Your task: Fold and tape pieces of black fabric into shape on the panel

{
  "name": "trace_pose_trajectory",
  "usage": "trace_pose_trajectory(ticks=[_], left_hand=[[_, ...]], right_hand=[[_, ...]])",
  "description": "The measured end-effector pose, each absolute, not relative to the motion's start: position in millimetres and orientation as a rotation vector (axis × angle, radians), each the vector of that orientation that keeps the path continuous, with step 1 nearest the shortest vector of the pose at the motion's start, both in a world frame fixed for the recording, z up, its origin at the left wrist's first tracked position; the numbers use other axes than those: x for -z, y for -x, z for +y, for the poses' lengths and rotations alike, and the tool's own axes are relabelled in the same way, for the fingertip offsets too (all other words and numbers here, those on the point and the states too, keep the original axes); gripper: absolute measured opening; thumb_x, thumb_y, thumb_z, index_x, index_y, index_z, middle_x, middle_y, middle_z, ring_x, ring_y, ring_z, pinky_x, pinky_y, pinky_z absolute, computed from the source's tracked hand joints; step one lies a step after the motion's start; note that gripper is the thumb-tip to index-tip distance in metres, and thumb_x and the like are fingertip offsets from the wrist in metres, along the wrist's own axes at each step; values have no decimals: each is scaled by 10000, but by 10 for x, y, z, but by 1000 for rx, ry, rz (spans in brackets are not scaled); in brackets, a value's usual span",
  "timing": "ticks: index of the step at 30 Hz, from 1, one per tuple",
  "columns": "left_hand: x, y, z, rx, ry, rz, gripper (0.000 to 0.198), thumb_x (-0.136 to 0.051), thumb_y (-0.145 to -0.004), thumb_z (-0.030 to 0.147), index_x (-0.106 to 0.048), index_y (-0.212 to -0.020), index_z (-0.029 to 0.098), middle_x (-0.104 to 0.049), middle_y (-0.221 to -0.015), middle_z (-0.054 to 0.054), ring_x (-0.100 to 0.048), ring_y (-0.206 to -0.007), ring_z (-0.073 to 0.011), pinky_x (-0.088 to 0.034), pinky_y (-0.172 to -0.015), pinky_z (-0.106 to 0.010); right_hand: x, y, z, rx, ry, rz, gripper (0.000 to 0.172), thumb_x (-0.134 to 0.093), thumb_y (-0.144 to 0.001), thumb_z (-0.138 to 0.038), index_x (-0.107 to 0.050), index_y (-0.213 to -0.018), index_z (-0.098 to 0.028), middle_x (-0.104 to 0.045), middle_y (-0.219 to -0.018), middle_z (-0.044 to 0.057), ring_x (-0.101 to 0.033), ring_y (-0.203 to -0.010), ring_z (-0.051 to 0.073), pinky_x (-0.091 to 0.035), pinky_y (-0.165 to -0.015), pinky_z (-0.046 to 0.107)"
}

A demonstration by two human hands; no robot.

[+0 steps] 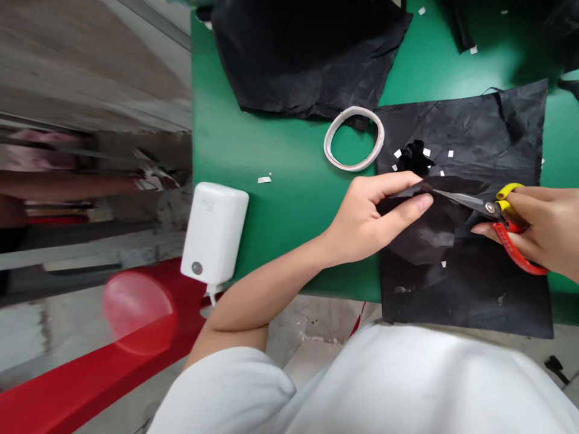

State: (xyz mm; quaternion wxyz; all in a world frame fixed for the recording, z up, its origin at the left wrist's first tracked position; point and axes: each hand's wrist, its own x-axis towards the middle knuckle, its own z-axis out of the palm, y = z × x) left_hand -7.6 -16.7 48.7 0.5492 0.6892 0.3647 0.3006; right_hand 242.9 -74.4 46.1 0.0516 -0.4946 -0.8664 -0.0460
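My left hand [377, 214] pinches the edge of a thin black piece of fabric [423, 232] between thumb and fingers. In my right hand [540, 226] is a pair of scissors [491, 208] with one yellow and one red handle loop. Their blade tips point left and meet the fabric's edge close to my left fingertips. Beneath both hands lies a larger black sheet [465, 295], which hangs a little over the table's near edge. Small white bits and a crumpled black scrap [414, 158] rest on this sheet, just beyond my left hand.
A roll of white tape [331, 141] lies on the green table [280, 150]. A white power bank [215, 232] with a cable sits at the left edge. More black fabric [312, 66] is spread at the back. A red stool or chair [90, 380] stands at lower left.
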Motion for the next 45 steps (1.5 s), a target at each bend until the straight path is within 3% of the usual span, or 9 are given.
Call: trace_pose_trajectory(ticks=[10,16,22,29,37,45], left_hand=[[-455,74,-181,-777,-1788,849,197,-571,-892,259,-696,-820,125,-676,-715,-6,-592,-614,-78,-464,-560,-152],[-438,64,-187,-768,-1772,890,226,-578,-893,298,-730,-861,133,-725,-781,-25,-658,-706,-120,-514,-612,-176],[-431,57,-202,-765,-1744,902,189,-595,-879,240,-750,-849,135,-750,-809,-23,-684,-730,-126,-524,-633,-170],[-401,48,-228,-744,-1739,831,148,-620,-842,185,-748,-853,112,-757,-822,-31,-689,-723,-118,-511,-633,-150],[-374,32,-246,-660,-1724,808,207,-599,-862,260,-747,-846,116,-730,-741,-37,-640,-648,-107,-488,-598,-164],[-398,28,-222,-635,-1699,763,195,-601,-851,241,-729,-859,94,-738,-778,-43,-633,-635,-99,-499,-620,-156]], right_hand=[[-465,-2399,-775,85,1574,-2588,501,-384,-888,-601,-237,-577,-236,-346,-472,-42,-281,-386,107,-152,-429,233],[-497,-2355,-785,112,1613,-2594,585,-364,-819,-759,-184,-624,-238,-313,-470,-48,-401,-386,129,-121,-437,217],[-504,-2307,-811,136,1713,-2566,610,-273,-802,-821,-219,-650,-232,-396,-542,-30,-484,-442,149,-102,-455,207],[-476,-2269,-810,102,1675,-2583,588,-299,-814,-797,-234,-661,-233,-340,-540,-46,-506,-460,155,-112,-457,209],[-418,-2281,-827,119,1635,-2629,578,-328,-806,-795,-277,-665,-237,-371,-560,-45,-526,-486,171,-148,-453,240],[-439,-2291,-807,133,1570,-2611,558,-254,-886,-706,-354,-631,-221,-374,-536,-39,-436,-440,124,-145,-445,235]])
